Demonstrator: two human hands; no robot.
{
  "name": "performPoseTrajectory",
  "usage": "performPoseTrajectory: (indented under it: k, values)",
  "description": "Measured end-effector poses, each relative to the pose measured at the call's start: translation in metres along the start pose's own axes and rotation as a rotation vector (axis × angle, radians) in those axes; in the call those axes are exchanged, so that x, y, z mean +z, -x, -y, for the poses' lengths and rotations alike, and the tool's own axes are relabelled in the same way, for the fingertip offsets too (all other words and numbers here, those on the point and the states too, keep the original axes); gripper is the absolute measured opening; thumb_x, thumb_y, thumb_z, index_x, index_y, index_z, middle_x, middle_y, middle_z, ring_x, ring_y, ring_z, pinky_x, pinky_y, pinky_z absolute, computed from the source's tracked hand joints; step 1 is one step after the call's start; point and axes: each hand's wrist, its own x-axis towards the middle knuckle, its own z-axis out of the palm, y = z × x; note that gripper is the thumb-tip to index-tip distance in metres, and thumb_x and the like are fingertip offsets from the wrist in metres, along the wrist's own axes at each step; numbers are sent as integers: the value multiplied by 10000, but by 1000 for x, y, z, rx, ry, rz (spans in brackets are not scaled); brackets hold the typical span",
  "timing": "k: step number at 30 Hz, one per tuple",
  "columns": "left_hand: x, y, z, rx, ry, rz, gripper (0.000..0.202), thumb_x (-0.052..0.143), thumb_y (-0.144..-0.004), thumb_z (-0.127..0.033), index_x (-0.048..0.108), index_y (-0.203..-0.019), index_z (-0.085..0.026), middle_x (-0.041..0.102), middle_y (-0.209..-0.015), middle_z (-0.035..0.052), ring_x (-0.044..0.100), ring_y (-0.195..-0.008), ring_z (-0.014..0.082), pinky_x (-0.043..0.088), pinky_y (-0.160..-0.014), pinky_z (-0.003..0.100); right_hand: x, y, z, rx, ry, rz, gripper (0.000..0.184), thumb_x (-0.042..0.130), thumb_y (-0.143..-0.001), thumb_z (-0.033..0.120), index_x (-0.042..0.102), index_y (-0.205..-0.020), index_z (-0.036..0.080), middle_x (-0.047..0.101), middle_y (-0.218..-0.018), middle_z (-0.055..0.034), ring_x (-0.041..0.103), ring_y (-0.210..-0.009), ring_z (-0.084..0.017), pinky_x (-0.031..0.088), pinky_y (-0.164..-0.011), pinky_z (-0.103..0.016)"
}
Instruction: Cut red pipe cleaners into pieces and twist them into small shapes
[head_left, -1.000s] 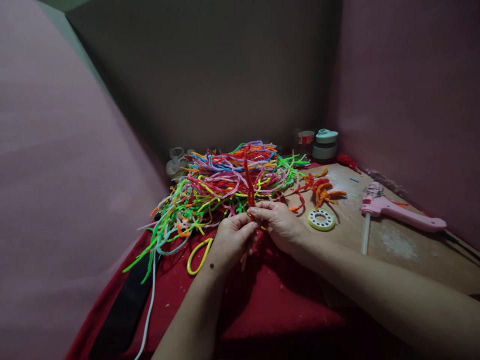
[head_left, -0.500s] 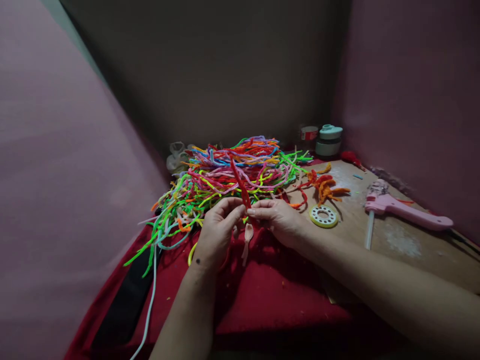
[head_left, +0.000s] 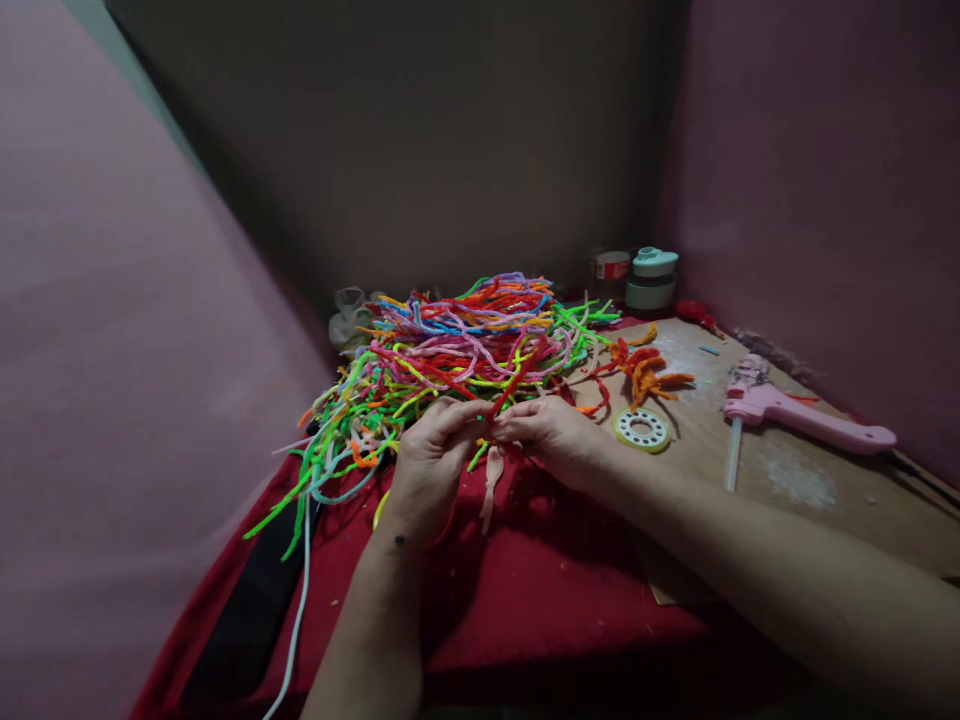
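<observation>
Between the fingertips of both hands is a red pipe cleaner (head_left: 517, 375), its upper part slanting up to the right. My left hand (head_left: 435, 450) pinches it from the left, and my right hand (head_left: 551, 435) pinches it from the right, almost touching the left fingertips. Just below the fingers lies a pale peach twisted piece (head_left: 491, 480) on the red cloth (head_left: 540, 600). Behind the hands spreads a large heap of colourful pipe cleaners (head_left: 465, 340). The exact grip at the fingertips is partly hidden.
To the right, a board (head_left: 690, 520) carries a pink glue gun (head_left: 802, 410), a yellow-rimmed tape roll (head_left: 643, 430) and orange pipe-cleaner shapes (head_left: 649, 375). A mint-lidded container (head_left: 651, 282) stands behind. At left are a black phone-like slab (head_left: 244, 620) and a white cable (head_left: 298, 620).
The red pipe cleaner's free end has swung from leaning up-left to slanting up-right. Both hands remain pinched together in nearly the same spot; the view has shifted slightly.
</observation>
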Motion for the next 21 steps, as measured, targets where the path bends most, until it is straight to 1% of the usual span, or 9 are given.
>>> performPoseTrajectory:
  k: [2,5,9,11,14,16,17,19,21]
  values:
    - [-4,-1,3,118,-166,21,140,566,-811,-237,673,-899,-216,544,-780,-2,528,-704,98,412,-619,200,1,1,2,13,35,5,123,675,-558,205,598,-518,118,498,-438,21,394,-432,-76,267,-491,-250]
    - [-8,1,1,224,-455,44,157,537,-836,-260,667,-909,-212,529,-751,-1,513,-660,94,383,-588,204,2,4,6,21,107,8,139,647,-578,202,574,-490,123,478,-417,28,374,-426,-71,255,-490,-248]
    - [-10,5,-14,322,-956,96,197,464,-871,-248,660,-857,-234,524,-745,9,480,-655,119,299,-543,244,1,5,8,48,183,0,110,606,-579,177,570,-489,124,476,-415,34,361,-422,-65,247,-484,-244]
    - [-10,5,-22,362,-1104,142,204,448,-871,-244,642,-811,-227,530,-754,23,473,-705,150,283,-559,267,0,4,8,65,202,1,86,608,-562,171,573,-499,124,485,-423,34,360,-423,-66,248,-483,-243]
    - [-11,2,-30,370,-1114,266,212,439,-867,-250,602,-742,-198,541,-775,37,466,-765,171,309,-628,280,0,2,9,78,271,27,89,617,-558,172,562,-505,127,493,-438,30,371,-435,-73,258,-487,-242]
    - [-13,0,-32,312,-1026,348,213,428,-860,-232,576,-715,-183,537,-769,34,466,-750,159,321,-644,272,0,3,9,76,397,48,89,596,-588,161,553,-516,132,482,-451,30,373,-445,-78,267,-491,-241]
    - [-13,-1,-32,262,-970,374,201,431,-850,-219,565,-705,-178,533,-755,29,467,-727,150,321,-635,266,1,4,9,50,502,51,94,577,-607,149,548,-519,134,473,-458,30,373,-453,-81,269,-493,-240]
    - [-14,-3,-31,118,-840,379,168,454,-811,-200,548,-675,-170,515,-696,9,457,-656,130,307,-592,255,3,7,8,-93,779,23,116,532,-652,121,559,-540,136,483,-495,18,392,-491,-92,279,-513,-243]
    - [-13,-5,-27,-73,-631,341,145,485,-759,-193,528,-623,-164,479,-611,-13,427,-579,110,287,-548,244,5,12,5,-372,1089,-36,140,502,-694,104,587,-587,133,539,-578,-17,436,-575,-119,303,-565,-259]
